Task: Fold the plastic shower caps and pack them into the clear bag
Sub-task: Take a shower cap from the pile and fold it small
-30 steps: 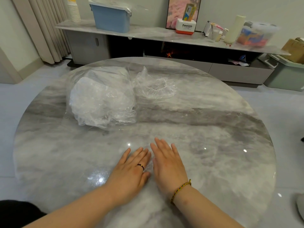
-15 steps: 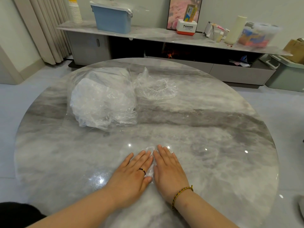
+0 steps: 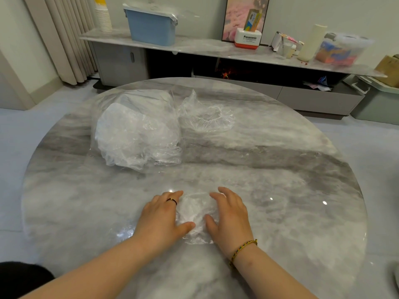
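Change: the hands, flat and side by side half a second ago, now sit apart.
Left hand (image 3: 164, 214): loosely curved, unclenched, thumb touching the cap.
Right hand (image 3: 231, 214): likewise.
Folded shower cap (image 3: 196, 209): between both hands, at the table's (image 3: 302, 212) 6 o'clock.
Clear bag (image 3: 138, 128): 11 o'clock.

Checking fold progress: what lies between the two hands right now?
A flattened shower cap lies on the table between the left hand and right hand, both touching it, in the head view.
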Motion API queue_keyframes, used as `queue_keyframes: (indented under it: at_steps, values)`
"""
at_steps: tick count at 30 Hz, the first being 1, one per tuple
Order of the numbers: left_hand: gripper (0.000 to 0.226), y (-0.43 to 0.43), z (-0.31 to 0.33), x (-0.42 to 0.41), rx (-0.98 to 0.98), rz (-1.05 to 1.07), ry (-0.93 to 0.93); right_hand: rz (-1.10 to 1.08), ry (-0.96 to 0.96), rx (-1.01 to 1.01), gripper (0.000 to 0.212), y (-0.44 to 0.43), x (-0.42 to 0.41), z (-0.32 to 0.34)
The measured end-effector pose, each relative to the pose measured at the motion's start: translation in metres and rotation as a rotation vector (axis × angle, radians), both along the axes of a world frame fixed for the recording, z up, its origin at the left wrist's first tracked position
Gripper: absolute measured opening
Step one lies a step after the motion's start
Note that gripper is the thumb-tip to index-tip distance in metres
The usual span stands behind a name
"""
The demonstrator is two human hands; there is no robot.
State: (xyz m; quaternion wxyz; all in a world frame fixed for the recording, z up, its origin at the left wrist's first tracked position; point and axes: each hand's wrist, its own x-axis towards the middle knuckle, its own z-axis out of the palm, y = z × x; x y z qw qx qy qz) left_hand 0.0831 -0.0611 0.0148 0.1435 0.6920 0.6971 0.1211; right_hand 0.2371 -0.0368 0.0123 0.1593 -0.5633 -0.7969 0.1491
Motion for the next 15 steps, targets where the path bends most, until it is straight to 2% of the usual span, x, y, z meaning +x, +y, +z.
queue_keyframes:
  at_steps: [4,7,9,10,11,13,15]
  values:
    - [0.044,0.0,0.007,0.004,-0.125,0.012,0.051,-0.027,-0.005,-0.169,0.071,0.003,0.005,0.007]
    - [0.041,0.001,0.011,0.003,-0.174,-0.006,0.0,-0.055,0.038,-0.223,0.078,0.004,0.002,0.01]
    - [0.028,0.0,0.014,0.003,-0.181,0.001,-0.141,-0.068,0.067,-0.224,0.079,0.003,0.003,0.01]
    - [0.017,0.0,0.014,0.002,-0.18,0.014,-0.247,-0.081,0.105,-0.233,0.079,0.003,0.003,0.01]
    - [0.017,0.001,0.014,0.001,-0.179,0.044,-0.372,-0.093,0.169,-0.243,0.078,0.004,0.003,0.011]
    - [0.023,0.003,0.014,-0.001,-0.194,0.125,-0.64,-0.127,0.387,-0.291,0.077,0.006,0.003,0.015]
    - [0.015,0.004,0.019,-0.002,-0.196,0.194,-0.821,-0.229,0.694,-0.379,0.076,0.01,0.002,0.019]
